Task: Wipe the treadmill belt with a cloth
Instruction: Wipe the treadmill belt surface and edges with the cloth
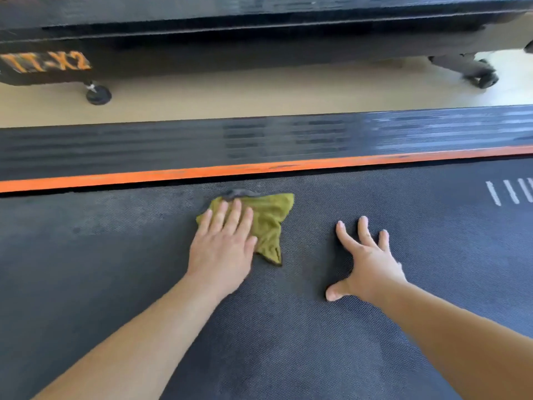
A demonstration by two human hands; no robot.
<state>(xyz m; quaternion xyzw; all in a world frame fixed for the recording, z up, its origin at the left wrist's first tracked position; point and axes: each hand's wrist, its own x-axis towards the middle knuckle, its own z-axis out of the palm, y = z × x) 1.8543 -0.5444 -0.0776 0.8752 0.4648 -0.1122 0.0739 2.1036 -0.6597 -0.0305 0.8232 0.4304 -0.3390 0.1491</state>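
- Left hand: laid flat, palm down, on the cloth, fingers straight and close together, pressing it to the belt; nothing is curled around the fabric.
- Cloth: olive-green and crumpled, with a darker grey corner showing at its far edge; it lies on the belt near the orange stripe, partly under the left fingers, the rest spreading to the right, with one tail pointing toward the viewer.
- Right hand: beside the cloth and clear of it, fingers spread and straight, thumb out to the left, fingertips and thumb on the belt (whether the palm also touches cannot be told); it holds nothing.
- Belt: dark, finely textured surface filling the lower half of the view; short white marks sit at its right edge.
- Side rail: ribbed, black, running along the far side of the orange stripe.
- Background: light floor, then a second black machine on small feet, lettered "TT-X2" in orange.
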